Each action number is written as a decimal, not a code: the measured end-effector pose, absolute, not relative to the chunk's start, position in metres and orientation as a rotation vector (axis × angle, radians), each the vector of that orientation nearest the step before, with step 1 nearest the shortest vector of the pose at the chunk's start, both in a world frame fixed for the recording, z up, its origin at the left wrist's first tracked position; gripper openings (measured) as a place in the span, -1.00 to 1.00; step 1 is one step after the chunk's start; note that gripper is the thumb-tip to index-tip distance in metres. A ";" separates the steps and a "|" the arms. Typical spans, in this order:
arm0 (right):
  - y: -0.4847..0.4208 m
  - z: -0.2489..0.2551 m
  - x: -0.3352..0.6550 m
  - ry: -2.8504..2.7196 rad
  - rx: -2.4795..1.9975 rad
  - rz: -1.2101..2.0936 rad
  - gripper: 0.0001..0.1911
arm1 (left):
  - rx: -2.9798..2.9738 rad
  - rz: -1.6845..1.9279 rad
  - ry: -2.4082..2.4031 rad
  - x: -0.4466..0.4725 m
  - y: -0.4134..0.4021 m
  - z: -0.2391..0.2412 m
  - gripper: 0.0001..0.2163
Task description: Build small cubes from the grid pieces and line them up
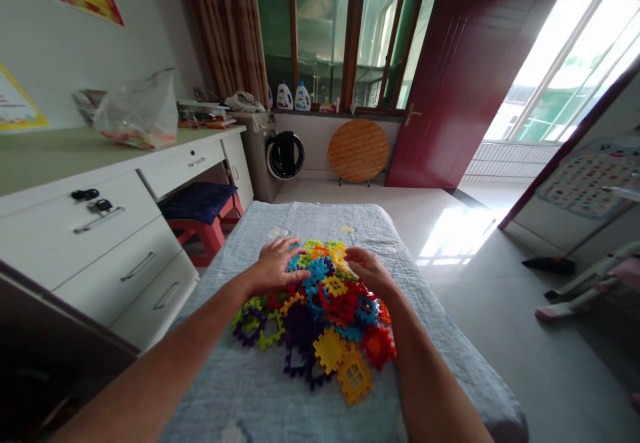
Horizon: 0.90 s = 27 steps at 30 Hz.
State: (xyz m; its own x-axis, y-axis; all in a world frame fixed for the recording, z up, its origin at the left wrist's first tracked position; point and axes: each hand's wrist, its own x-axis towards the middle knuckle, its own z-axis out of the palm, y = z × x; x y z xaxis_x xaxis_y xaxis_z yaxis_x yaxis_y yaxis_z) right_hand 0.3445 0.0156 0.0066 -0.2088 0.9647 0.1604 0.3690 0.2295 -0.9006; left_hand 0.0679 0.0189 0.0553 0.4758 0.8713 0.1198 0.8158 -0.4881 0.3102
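Note:
A heap of colourful plastic interlocking tiles (325, 316) in yellow, red, blue, purple, green and orange lies on a table covered with a light blue-grey cloth (250, 390). My left hand (277, 266) rests flat on the left top of the heap, fingers stretched out over a blue tile. My right hand (367, 268) lies on the right top of the heap, fingers curved down onto the tiles. Neither hand visibly lifts a piece. Both forearms reach in from the bottom of the view.
A white desk with drawers (100, 230) runs along the left, a plastic bag (137, 110) on top and a red stool (203, 220) under it. A washing machine (277, 153), a round wooden tabletop (358, 151) and a dark red door (470, 83) stand at the back.

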 end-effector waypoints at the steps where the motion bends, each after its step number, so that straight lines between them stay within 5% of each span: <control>1: 0.013 0.010 0.347 -1.750 -1.269 0.938 -0.58 | 2.513 0.408 1.471 0.060 0.007 0.051 -0.37; 5: -0.001 0.024 0.349 -2.024 -1.230 1.047 -0.12 | 2.410 0.267 1.655 0.025 -0.031 0.024 0.01; 8: -0.007 0.026 0.340 -2.177 -1.234 1.028 0.04 | 2.326 0.221 1.777 0.010 -0.048 0.000 0.07; 12: -0.005 0.021 0.332 -2.117 -1.269 0.862 -0.25 | 2.311 0.296 1.750 0.015 -0.057 -0.018 -0.02; 19: 0.004 0.017 0.338 -1.824 -1.097 1.221 -0.55 | 2.323 0.559 1.599 0.014 -0.045 -0.004 -0.34; 27: 0.023 -0.001 0.342 -1.632 -1.388 0.747 -0.71 | 2.327 0.458 1.780 0.028 0.023 0.014 -0.46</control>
State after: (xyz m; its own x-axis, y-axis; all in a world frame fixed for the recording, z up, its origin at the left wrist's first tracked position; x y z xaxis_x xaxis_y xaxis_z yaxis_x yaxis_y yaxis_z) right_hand 0.3425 0.0226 -0.0012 -0.0280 0.9750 0.2202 0.4707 0.2072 -0.8576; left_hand 0.0282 0.0231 0.0135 0.2379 0.9618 0.1352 0.9078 -0.2697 0.3212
